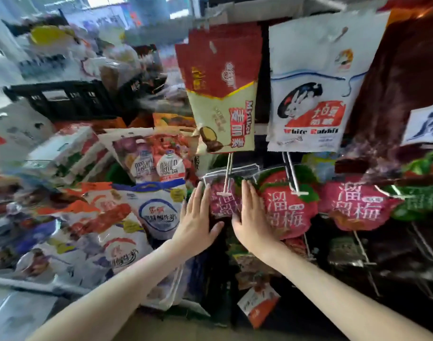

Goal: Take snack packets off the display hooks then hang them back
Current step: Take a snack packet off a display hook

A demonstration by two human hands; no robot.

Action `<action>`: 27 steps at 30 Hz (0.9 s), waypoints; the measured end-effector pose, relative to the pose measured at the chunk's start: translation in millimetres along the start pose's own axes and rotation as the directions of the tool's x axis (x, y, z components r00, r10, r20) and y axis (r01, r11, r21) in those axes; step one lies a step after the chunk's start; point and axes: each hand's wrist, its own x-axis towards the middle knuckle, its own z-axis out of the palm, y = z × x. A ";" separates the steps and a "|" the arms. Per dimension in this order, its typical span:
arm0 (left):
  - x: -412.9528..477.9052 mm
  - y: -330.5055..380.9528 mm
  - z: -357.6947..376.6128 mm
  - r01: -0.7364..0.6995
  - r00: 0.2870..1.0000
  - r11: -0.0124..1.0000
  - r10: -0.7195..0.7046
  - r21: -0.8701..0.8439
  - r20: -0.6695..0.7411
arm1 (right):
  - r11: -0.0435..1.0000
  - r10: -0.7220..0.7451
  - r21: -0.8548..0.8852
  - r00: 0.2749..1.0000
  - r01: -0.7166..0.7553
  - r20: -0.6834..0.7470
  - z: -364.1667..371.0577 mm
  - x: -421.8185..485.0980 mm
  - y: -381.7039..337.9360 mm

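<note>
Flanking the red plum packet (224,203) hanging on its display hook (227,173), left hand (198,217) and right hand (251,217) lie flat-fingered against its sides, apparently steadying it to slide along the hook, though blur hides any pinch.

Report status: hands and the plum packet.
Both open: left hand and right hand flank red plum packet. Packet hangs on hook. Right hand overlaps neighbouring packet.

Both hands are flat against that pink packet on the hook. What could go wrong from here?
The pink packet hangs on a hook with a crossbar tip; tugging it askew might tear its hanging hole. The right hand overlaps the neighbouring red packet, which could get knocked loose.
</note>
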 end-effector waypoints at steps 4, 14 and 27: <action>15.4 -0.9 -6.8 -0.071 0.997 0.979 0.070 -0.190 -0.013 | 0.991 0.127 0.040 0.992 -0.126 -0.015 0.7 19.1 -8.0; 26.0 5.0 -16.6 0.071 0.984 0.854 -0.144 -0.516 -0.103 | 0.972 0.215 0.110 0.974 -0.206 -0.073 -24.5 23.4 -22.4; -5.3 7.9 -47.0 0.401 0.916 0.160 -0.089 -0.902 0.391 | 0.915 0.154 0.373 0.987 -0.156 0.034 -43.2 -3.6 -32.5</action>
